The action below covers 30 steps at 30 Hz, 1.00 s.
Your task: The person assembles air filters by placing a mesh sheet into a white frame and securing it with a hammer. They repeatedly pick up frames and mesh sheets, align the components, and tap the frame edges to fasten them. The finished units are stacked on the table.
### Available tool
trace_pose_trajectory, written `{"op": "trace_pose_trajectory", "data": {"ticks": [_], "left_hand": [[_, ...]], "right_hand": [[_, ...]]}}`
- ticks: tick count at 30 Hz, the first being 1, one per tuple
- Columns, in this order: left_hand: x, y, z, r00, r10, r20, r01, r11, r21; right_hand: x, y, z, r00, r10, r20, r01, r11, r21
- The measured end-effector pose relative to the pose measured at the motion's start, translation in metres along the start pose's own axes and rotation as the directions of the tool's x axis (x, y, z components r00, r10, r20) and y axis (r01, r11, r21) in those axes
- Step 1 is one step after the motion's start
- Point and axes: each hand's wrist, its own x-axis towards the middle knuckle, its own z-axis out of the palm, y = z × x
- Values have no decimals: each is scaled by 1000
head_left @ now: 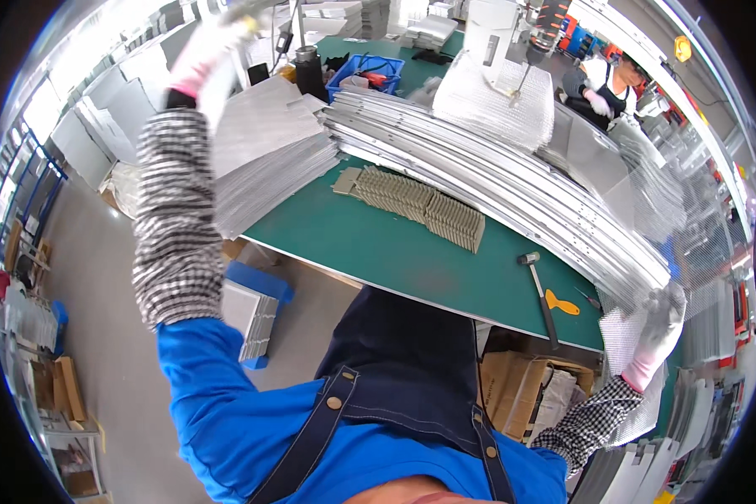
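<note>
My right hand, in a white glove with a checked sleeve, grips the corner of a fine metal mesh sheet off the right end of the green table. My left hand, also gloved, is raised high at the far left above a stack of grey sheets. It is blurred, and whether it holds a sheet edge cannot be told. Between my hands lies a long curved pile of shiny metal strips. A row of small tan pieces lies in front of the strips.
A hammer and a yellow-handled tool lie near the table's right front. A blue bin and a black cylinder stand at the back. A co-worker works at the far right. A blue crate of sheets sits on the floor.
</note>
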Motion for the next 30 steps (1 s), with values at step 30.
{"op": "trace_pose_trajectory", "data": {"ticks": [30], "left_hand": [[-220, 22, 377, 734, -37, 679, 586, -472, -659]], "right_hand": [[-127, 101, 121, 546, 721, 426, -740, 654, -158]]}}
